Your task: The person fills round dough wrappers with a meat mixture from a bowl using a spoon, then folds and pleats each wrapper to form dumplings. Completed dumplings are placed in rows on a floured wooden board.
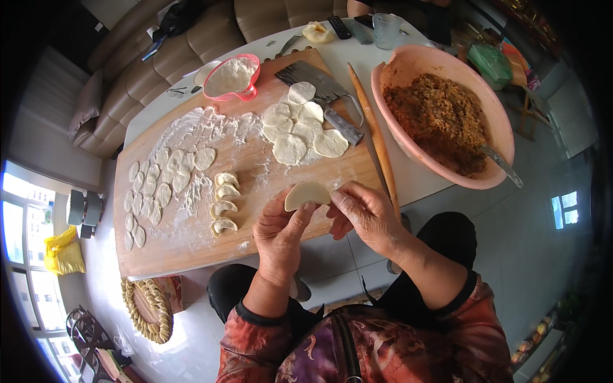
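Between my two hands is a half-moon dumpling, its wrapper folded over. My left hand holds it from the left with the thumb against its lower edge. The fingertips of my right hand pinch its right corner. Several shaped dumplings stand in a column on the floured wooden board, left of my hands. Beyond my hands lies an overlapping pile of round dough wrappers. Smaller dough discs are spread over the board's left part.
At right, a pink basin of minced filling holds a spoon. A rolling pin lies beside a cleaver. A red-rimmed bowl of flour sits farther back. A tray of dumplings is low at left.
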`<state>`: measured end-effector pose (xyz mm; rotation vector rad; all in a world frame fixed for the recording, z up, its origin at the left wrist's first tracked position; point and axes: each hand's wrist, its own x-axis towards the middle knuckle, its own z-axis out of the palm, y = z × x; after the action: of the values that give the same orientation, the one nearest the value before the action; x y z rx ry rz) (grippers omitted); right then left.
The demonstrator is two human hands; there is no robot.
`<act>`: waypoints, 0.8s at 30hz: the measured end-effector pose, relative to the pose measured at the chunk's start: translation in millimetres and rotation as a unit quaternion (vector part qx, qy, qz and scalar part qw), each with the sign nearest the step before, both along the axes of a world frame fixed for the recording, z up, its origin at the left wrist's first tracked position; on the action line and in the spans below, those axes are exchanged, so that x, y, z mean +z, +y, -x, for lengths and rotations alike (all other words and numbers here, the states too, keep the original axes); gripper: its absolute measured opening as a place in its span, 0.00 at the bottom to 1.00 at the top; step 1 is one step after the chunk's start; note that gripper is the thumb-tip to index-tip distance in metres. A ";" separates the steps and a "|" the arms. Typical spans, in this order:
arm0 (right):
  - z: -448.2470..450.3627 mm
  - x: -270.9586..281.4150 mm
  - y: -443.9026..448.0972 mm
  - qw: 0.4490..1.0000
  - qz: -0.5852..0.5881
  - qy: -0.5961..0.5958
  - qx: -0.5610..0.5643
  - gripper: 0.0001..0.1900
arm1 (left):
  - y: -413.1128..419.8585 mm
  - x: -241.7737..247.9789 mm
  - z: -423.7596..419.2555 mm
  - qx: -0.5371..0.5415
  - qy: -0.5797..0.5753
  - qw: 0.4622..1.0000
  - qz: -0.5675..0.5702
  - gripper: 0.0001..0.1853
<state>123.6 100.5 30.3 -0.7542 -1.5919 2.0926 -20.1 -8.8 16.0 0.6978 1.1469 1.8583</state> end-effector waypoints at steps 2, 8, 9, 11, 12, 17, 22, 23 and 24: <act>0.2 0.8 -2.3 1.000 0.001 -0.010 0.014 0.15 | 0.0 0.3 1.0 0.006 0.009 1.000 0.005 0.20; -1.2 3.4 -4.8 0.994 -0.092 -0.044 0.044 0.16 | -1.5 -3.4 -5.4 0.020 0.040 0.999 -0.014 0.19; -2.4 3.8 -5.1 0.993 -0.105 -0.044 0.041 0.16 | -1.1 -2.5 -7.0 0.022 0.040 0.999 -0.017 0.20; -2.7 4.8 -4.8 0.994 -0.097 -0.030 0.028 0.16 | -1.2 -0.3 -7.5 0.021 0.031 0.999 -0.017 0.20; -3.1 5.3 -3.6 0.997 -0.077 -0.017 0.018 0.15 | -1.1 0.1 -7.4 0.017 0.020 1.000 -0.016 0.20; -0.4 8.1 -1.1 0.993 -0.110 -0.036 -0.002 0.13 | -2.2 0.0 -10.2 0.000 0.020 0.999 -0.027 0.20; -1.6 -2.8 -0.7 0.955 -0.296 -0.022 -0.015 0.12 | -2.4 1.7 -13.7 -0.004 -0.005 1.000 -0.022 0.20; -2.7 0.1 -0.1 0.965 -0.260 -0.034 -0.018 0.11 | -2.3 1.8 -13.2 -0.005 -0.011 1.000 -0.015 0.19; -3.4 10.1 0.3 0.973 -0.223 -0.047 -0.021 0.10 | -2.6 1.4 -12.8 -0.005 -0.018 1.000 -0.008 0.19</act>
<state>127.0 100.8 40.4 -0.7226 -1.9815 1.5972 -7.3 -11.3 17.3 0.6768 1.1045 1.8657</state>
